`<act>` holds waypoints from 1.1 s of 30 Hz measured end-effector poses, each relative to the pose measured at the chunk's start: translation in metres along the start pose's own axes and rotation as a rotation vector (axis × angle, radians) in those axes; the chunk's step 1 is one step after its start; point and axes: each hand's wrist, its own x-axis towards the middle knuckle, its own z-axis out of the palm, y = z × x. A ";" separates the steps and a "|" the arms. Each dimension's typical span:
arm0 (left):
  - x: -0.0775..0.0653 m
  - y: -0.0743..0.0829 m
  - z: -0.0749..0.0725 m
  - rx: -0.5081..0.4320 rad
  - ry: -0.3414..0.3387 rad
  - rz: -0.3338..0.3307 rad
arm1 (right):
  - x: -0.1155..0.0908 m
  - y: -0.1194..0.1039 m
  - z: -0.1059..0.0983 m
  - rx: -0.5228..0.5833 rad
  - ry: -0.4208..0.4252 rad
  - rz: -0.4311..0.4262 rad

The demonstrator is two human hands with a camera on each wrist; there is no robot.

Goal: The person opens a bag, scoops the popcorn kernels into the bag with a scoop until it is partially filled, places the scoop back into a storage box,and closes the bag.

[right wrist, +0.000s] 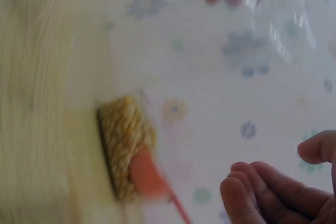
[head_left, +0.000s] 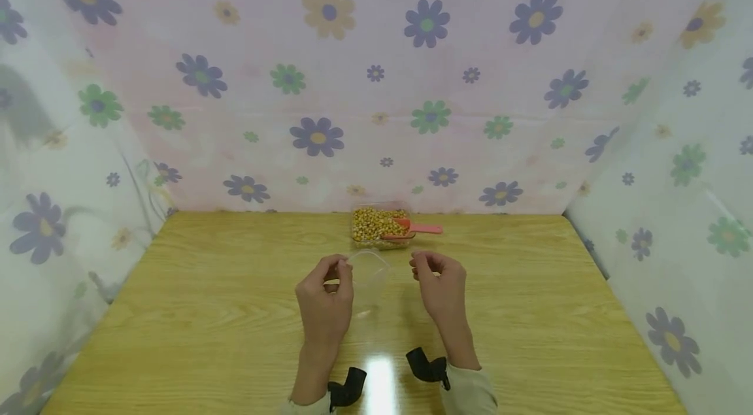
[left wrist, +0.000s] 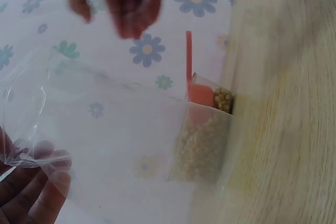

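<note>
My left hand (head_left: 326,300) pinches the edge of a clear plastic bag (head_left: 372,279) between thumb and fingers. In the left wrist view the bag (left wrist: 115,135) hangs from those fingers, its film wrinkled beside them. My right hand (head_left: 442,287) hovers to the right of the bag, holding nothing. The right wrist view shows its thumb and bent fingers (right wrist: 278,198) apart. Beyond both hands, a clear tub (head_left: 382,245) full of yellow corn kernels (head_left: 370,222) stands on the table. A red scoop (head_left: 425,229) lies in the kernels, its handle sticking out to the right.
The wood-grain table (head_left: 206,310) spreads around the hands. A flower-printed cloth (head_left: 376,95) covers the wall behind it, with similar cloth at both sides. Black curved pieces (head_left: 350,389) are fixed at both wrists.
</note>
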 end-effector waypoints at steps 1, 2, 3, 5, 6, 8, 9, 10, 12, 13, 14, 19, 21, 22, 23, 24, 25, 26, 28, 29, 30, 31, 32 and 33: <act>0.000 0.000 0.000 -0.005 0.001 -0.002 | 0.006 0.006 -0.004 0.002 0.000 0.034; 0.001 0.000 0.000 -0.008 0.003 -0.003 | 0.012 0.013 -0.007 0.005 -0.002 0.073; 0.001 0.000 0.000 -0.012 0.003 -0.008 | 0.020 0.019 -0.011 0.017 -0.007 0.114; 0.002 0.000 0.000 -0.020 0.008 -0.018 | 0.034 0.031 -0.017 0.055 -0.033 0.197; 0.002 0.000 0.000 -0.020 0.011 -0.021 | 0.042 0.037 -0.019 0.077 -0.052 0.236; 0.002 -0.001 -0.001 -0.029 0.016 -0.027 | 0.057 0.046 -0.020 0.129 -0.098 0.307; 0.002 -0.001 -0.001 -0.034 0.020 -0.028 | 0.063 0.050 -0.020 0.153 -0.121 0.335; 0.002 -0.001 -0.001 -0.039 0.025 -0.025 | 0.069 0.053 -0.020 0.177 -0.138 0.356; 0.002 -0.002 -0.001 -0.048 0.030 -0.019 | 0.079 0.059 -0.017 0.210 -0.149 0.375; 0.002 -0.003 0.000 -0.052 0.034 -0.013 | 0.083 0.061 -0.015 0.227 -0.140 0.375; 0.002 -0.003 0.001 -0.055 0.037 -0.008 | 0.087 0.062 -0.012 0.238 -0.121 0.366; 0.001 -0.004 0.002 -0.061 0.049 0.016 | 0.100 0.061 0.002 0.288 -0.003 0.261; 0.001 -0.004 0.002 -0.065 0.050 0.026 | 0.103 0.056 0.008 0.285 0.022 0.204; 0.001 -0.004 0.002 -0.067 0.051 0.036 | 0.105 0.053 0.010 0.281 0.025 0.175; 0.001 -0.004 0.002 -0.069 0.051 0.044 | 0.106 0.050 0.012 0.265 0.028 0.141; 0.001 -0.004 0.002 -0.070 0.053 0.051 | 0.107 0.047 0.013 0.241 0.028 0.107; 0.001 -0.004 0.002 -0.075 0.053 0.056 | 0.108 0.043 0.014 0.213 0.028 0.071; 0.001 -0.004 0.002 -0.081 0.054 0.060 | 0.109 0.040 0.015 0.181 0.029 0.035; 0.000 -0.004 0.002 -0.089 0.063 0.079 | 0.110 0.033 0.015 0.126 0.030 -0.030; 0.000 -0.004 0.002 -0.092 0.068 0.086 | 0.111 0.030 0.015 0.095 0.036 -0.054; 0.000 -0.004 0.002 -0.097 0.073 0.091 | 0.111 0.028 0.014 0.077 0.039 -0.070; 0.000 -0.005 0.002 -0.100 0.079 0.101 | 0.111 0.027 0.013 0.063 0.041 -0.083; 0.000 -0.005 0.002 -0.103 0.084 0.110 | 0.111 0.026 0.012 0.055 0.046 -0.089; 0.000 -0.005 0.002 -0.103 0.087 0.118 | 0.112 0.026 0.011 0.056 0.051 -0.087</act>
